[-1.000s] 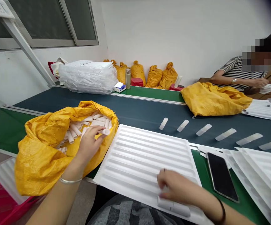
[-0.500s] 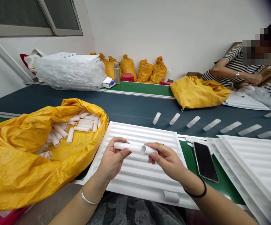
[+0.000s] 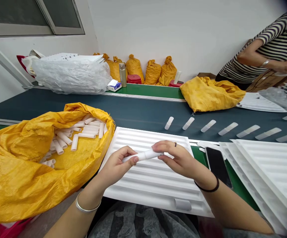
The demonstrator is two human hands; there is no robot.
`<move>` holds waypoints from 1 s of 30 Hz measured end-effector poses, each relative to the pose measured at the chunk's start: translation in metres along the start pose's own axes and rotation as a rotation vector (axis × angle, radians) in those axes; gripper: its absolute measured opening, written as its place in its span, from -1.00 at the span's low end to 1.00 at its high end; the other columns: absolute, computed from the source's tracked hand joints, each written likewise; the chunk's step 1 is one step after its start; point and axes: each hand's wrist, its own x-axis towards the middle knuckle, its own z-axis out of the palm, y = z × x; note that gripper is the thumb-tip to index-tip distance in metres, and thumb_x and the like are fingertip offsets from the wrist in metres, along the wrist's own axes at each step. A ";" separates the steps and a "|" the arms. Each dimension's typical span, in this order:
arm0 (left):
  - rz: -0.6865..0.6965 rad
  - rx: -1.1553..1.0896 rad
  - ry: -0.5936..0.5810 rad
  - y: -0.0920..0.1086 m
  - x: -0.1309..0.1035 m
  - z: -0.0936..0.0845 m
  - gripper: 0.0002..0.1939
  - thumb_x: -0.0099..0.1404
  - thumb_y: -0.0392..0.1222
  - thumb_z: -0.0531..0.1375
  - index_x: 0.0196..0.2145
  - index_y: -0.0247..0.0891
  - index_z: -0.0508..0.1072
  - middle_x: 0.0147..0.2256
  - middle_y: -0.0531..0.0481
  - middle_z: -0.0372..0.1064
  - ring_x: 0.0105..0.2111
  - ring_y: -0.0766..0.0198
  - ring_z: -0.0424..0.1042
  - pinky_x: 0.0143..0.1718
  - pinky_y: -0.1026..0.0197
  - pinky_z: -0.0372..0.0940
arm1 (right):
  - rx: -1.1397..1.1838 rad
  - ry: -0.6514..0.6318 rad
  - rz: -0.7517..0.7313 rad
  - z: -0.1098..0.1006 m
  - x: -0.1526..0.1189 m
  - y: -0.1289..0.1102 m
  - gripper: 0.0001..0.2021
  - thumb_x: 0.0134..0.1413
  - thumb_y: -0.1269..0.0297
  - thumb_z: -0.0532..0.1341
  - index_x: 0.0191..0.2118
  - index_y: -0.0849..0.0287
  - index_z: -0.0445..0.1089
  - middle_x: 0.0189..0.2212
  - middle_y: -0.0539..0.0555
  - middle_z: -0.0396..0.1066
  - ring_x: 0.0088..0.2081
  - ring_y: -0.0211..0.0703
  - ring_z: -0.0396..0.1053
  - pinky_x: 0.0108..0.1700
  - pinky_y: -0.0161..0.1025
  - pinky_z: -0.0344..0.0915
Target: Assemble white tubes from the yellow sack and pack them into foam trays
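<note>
Over a ridged white tray (image 3: 158,193), my left hand (image 3: 120,163) is closed on the left part of a white tube (image 3: 143,155). My right hand (image 3: 174,157) pinches the right end of the same tube between thumb and fingers. The tube's two sections are joined in one line, tilted slightly up to the right. A short white piece (image 3: 182,204) lies on the tray near its front edge. To the left, an open yellow sack (image 3: 69,178) holds several loose white tubes (image 3: 87,132).
A phone (image 3: 218,167) and stacked white trays (image 3: 277,165) are on the right. Several tube pieces (image 3: 208,126) rest in a row on the dark belt (image 3: 143,112). Another yellow sack (image 3: 211,94) lies beyond. A person in a striped shirt (image 3: 272,49) stands at the far right.
The two tube sections, earlier meeting at an angle with an open end visible, are now in line. My right hand has shifted over the right section. The person at the far right has risen.
</note>
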 end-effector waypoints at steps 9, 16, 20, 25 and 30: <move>0.069 0.237 0.003 0.014 -0.005 0.003 -0.75 0.28 -0.01 0.17 -0.17 -0.18 0.43 -0.33 0.07 0.42 -0.36 0.31 0.36 -0.36 0.31 0.21 | -0.019 0.020 0.081 0.009 0.002 -0.001 -0.73 0.24 0.36 0.12 0.04 0.14 0.30 -0.15 0.13 0.44 -0.14 -0.18 0.40 -0.10 -0.25 0.35; 0.280 0.529 0.065 0.008 -0.007 0.001 -0.75 0.31 -0.08 0.16 -0.09 -0.21 0.40 -0.22 0.00 0.46 -0.25 0.25 0.43 -0.21 0.24 0.27 | 0.135 0.031 0.310 0.013 -0.002 0.001 -0.74 0.21 0.24 0.16 -0.01 0.16 0.37 -0.25 0.11 0.45 -0.37 -0.25 0.37 -0.33 -0.30 0.33; 0.430 0.627 0.102 0.004 -0.007 0.002 -0.75 0.31 -0.14 0.16 -0.08 -0.25 0.38 -0.24 -0.05 0.46 -0.26 0.22 0.44 -0.22 0.23 0.29 | 0.383 0.041 0.490 0.018 -0.001 -0.001 -0.71 0.19 0.16 0.17 -0.06 0.21 0.39 -0.34 0.10 0.43 -0.43 -0.26 0.35 -0.39 -0.31 0.33; 0.625 0.787 0.116 -0.006 -0.008 0.002 -0.70 0.32 -0.23 0.14 0.00 -0.28 0.35 -0.30 -0.13 0.45 -0.28 0.15 0.44 -0.24 0.17 0.31 | 0.679 -0.030 0.682 0.021 0.003 -0.003 -0.67 0.17 0.08 0.17 -0.13 0.27 0.40 -0.47 0.04 0.38 -0.49 -0.30 0.32 -0.41 -0.31 0.34; 0.527 0.728 0.101 -0.011 -0.007 0.001 -0.71 0.32 -0.17 0.13 0.00 -0.22 0.35 -0.25 -0.11 0.46 -0.24 0.14 0.45 -0.18 0.16 0.32 | 0.513 -0.070 0.583 0.019 -0.002 0.001 -0.59 0.17 0.10 0.18 0.05 0.23 0.31 -0.23 0.14 0.42 -0.31 -0.23 0.38 -0.22 -0.21 0.39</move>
